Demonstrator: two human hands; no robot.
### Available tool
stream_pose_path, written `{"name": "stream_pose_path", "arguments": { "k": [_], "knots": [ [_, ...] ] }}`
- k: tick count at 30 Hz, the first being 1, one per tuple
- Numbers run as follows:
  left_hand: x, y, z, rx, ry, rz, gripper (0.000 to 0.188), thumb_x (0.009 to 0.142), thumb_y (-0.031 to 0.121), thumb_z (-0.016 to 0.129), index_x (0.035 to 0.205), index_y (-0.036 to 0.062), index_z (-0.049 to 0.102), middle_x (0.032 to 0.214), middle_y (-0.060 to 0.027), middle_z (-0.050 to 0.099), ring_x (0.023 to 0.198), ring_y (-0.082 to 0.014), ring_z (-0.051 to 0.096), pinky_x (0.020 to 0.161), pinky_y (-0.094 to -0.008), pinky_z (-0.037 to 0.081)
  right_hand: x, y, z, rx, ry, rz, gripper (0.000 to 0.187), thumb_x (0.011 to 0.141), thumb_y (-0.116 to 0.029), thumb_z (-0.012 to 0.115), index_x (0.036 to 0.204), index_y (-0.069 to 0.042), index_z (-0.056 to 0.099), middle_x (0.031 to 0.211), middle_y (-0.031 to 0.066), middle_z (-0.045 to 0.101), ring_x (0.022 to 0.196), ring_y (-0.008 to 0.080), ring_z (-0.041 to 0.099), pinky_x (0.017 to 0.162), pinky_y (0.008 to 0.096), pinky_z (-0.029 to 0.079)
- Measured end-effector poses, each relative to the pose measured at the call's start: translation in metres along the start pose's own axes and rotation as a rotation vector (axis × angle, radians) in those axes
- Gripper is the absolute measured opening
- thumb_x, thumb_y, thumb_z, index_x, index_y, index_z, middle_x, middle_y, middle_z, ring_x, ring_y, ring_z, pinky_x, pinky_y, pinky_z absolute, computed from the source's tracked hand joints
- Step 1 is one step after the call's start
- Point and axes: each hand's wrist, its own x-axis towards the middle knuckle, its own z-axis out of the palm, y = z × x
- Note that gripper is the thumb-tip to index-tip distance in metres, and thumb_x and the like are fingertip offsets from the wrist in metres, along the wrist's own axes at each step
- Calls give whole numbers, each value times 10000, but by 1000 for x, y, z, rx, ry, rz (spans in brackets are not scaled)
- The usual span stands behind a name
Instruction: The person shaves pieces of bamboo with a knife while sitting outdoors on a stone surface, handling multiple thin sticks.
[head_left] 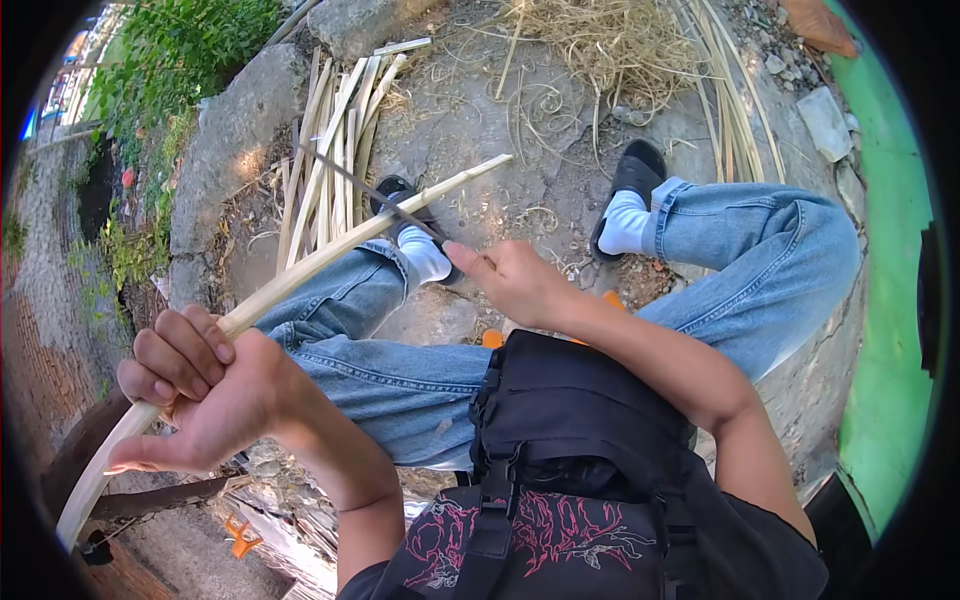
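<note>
My left hand (205,390) is wrapped round a long pale strip of split bamboo or wood (310,265), which slants from the lower left up to a narrowing end near the middle. In my right hand (510,285) is a knife (375,196) with a long, thin dark blade; its handle is mostly hidden by my fingers. The blade points up and left and crosses the strip just short of its far end. Whether the edge is cutting into the strip, I cannot tell.
A bundle of pale split strips (340,150) lies beyond my left foot. Curly shavings (625,45) are heaped at the far side, beside more long strips (735,100). Rough stones (235,165) and plants stand left, a green wall (885,300) right. My jean-clad legs are spread.
</note>
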Motion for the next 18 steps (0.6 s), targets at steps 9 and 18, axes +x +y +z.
{"name": "stream_pose_path", "arguments": {
  "k": [9, 18],
  "knots": [
    [-3, -1, -5, -68, -59, -17, 619, 834, 718, 356, 601, 151, 267, 480, 39, 178, 412, -70, 163, 373, -220, 133, 8, 44, -10, -109, 57, 70, 733, 919, -563, 412, 456, 5, 441, 411, 53, 358, 417, 133, 353, 416, 359, 312],
    [-8, -9, -6, -73, -16, -18, 629, 838, 720, 343, 598, 141, 294, 495, 33, 175, 419, -74, 150, 377, -225, 137, 26, 83, -29, -188, 114, 174, 742, 910, -589, 393, 504, 27, 465, 432, 67, 376, 433, 171, 343, 444, 375, 315]
  ]
}}
